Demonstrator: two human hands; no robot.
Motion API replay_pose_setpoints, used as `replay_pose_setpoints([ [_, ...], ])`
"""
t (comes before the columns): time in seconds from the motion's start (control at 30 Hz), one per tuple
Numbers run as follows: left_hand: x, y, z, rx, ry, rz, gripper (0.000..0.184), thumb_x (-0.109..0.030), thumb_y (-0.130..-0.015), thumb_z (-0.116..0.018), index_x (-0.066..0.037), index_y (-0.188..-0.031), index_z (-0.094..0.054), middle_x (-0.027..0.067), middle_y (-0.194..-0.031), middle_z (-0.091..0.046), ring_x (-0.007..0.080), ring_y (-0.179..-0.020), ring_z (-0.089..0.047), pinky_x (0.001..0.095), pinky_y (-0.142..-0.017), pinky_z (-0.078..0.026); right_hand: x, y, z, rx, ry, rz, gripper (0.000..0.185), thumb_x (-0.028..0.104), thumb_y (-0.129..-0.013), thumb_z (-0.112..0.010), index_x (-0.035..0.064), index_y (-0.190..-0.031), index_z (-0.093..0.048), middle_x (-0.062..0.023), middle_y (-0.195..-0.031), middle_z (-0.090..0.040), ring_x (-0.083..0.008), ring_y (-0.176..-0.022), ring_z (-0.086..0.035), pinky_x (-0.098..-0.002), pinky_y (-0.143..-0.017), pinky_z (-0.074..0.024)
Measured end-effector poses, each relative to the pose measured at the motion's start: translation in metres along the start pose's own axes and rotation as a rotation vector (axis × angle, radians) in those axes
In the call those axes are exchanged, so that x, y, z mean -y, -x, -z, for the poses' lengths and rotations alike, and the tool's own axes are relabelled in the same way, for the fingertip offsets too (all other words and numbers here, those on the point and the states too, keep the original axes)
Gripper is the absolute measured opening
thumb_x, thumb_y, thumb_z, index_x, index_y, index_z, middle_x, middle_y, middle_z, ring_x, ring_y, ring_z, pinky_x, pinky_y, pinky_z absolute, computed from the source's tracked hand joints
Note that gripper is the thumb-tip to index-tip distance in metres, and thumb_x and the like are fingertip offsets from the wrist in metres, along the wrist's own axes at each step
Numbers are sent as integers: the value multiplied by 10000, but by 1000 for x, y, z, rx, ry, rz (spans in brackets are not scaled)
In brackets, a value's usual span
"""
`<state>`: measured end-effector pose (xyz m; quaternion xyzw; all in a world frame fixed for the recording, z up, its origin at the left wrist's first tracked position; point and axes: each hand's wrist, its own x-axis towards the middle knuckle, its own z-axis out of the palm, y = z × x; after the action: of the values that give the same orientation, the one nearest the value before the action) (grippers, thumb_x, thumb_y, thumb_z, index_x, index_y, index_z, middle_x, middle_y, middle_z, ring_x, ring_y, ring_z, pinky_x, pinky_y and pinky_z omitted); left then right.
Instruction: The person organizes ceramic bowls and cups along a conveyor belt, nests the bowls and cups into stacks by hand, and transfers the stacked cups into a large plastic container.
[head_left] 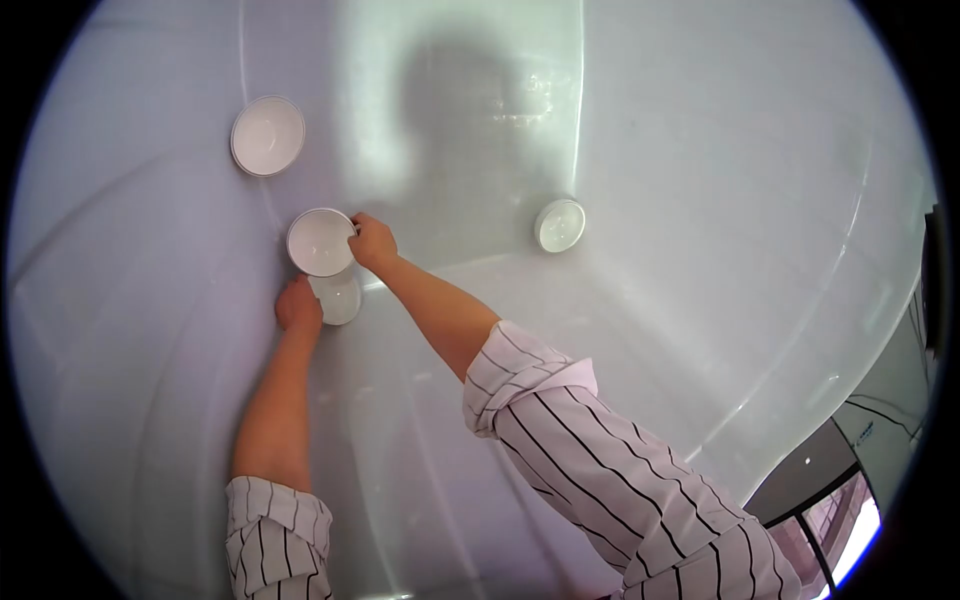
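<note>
A wide bowl (268, 136) lies beyond and left of the middle bowl (318, 244); just below the middle bowl, the left hand (299, 305) meets the lower bowl (341, 301), its grip too hidden to tell. The right hand (375, 243) has its grip clamped on 1 side of the middle bowl's rim, so uneven support could tip it against the lower bowl; a small bowl (560, 226) lies well apart, rightward

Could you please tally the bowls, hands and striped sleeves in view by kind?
White bowls: 4 (upper-left bowl, far-right bowl, bowl at the right hand's fingers, partly covered bowl below it)
Hands: 2 (left hand, right hand)
Striped sleeves: 2 (left sleeve, right sleeve)
Total: 8
</note>
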<state>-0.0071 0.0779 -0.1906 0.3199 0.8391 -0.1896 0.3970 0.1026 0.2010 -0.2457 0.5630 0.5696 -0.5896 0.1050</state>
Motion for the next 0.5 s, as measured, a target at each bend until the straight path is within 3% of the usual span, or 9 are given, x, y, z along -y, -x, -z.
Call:
replay_pose_setpoints([
  [0.07,16,-13,-7,248,24,74,319,-87,-730,-624,-58,-1038,-545,169,-1035,-567,369,-994,-542,431,-799,-481,-19,2,-2,53,-110,-80,432,72,-700,-586,2,-1126,-564,-241,-968,-630,-353,-838,-648,-402,-743,-538],
  [0.17,32,-24,-71,-19,244,55,194,-76,-766,-603,-53,-956,-573,137,-999,-569,337,-1003,-539,429,-773,-481,-99,1,-2,-112,-142,-42,401,63,-713,-545,-8,-1107,-537,-163,-775,-626,-265,-658,-658,-357,-555,-545],
  [0.2,19,-20,-59,-188,199,-69,187,-77,-764,-604,-49,-946,-574,135,-984,-566,330,-985,-541,430,-762,-477,-104,14,38,-135,-136,-68,363,117,-709,-553,30,-1062,-545,-200,-793,-619,-379,-763,-603,-454,-683,-467],
  [0.3,-33,-23,24,-534,43,-387,133,-32,-755,-577,-56,-886,-573,101,-923,-542,278,-930,-521,399,-788,-437,-149,38,154,-448,300,107,220,176,-845,-564,62,-1033,-552,-202,-761,-599,-384,-757,-591,-458,-649,-455],
  [0.33,-49,-28,43,-592,39,-405,162,12,-761,-546,-43,-912,-570,121,-1025,-538,284,-1018,-504,393,-845,-425,-165,51,199,-599,463,180,201,209,-864,-560,78,-1017,-561,-190,-788,-593,-385,-755,-584,-468,-656,-453],
  [0.37,-54,-33,59,-747,22,-396,178,32,-765,-529,-31,-927,-565,141,-1099,-515,298,-1065,-489,395,-883,-416,-175,62,241,-577,549,69,190,220,-873,-554,88,-1008,-561,-174,-856,-586,-375,-783,-576,-462,-668,-450],
  [0.4,-52,-39,70,-921,20,-381,194,52,-769,-511,-19,-942,-559,161,-1173,-492,311,-1113,-473,396,-921,-407,-182,66,271,-652,663,177,146,178,-874,-550,85,-985,-553,-161,-904,-573,-364,-818,-567,-448,-679,-449],
  [0.5,-17,-53,74,-987,22,-241,361,27,-821,-489,-55,-1173,-507,193,-1248,-462,328,-1170,-446,390,-906,-436,-193,67,317,-522,763,267,286,29,-841,-498,127,-1108,-533,-141,-977,-584,-348,-900,-578,-437,-745,-467],
])
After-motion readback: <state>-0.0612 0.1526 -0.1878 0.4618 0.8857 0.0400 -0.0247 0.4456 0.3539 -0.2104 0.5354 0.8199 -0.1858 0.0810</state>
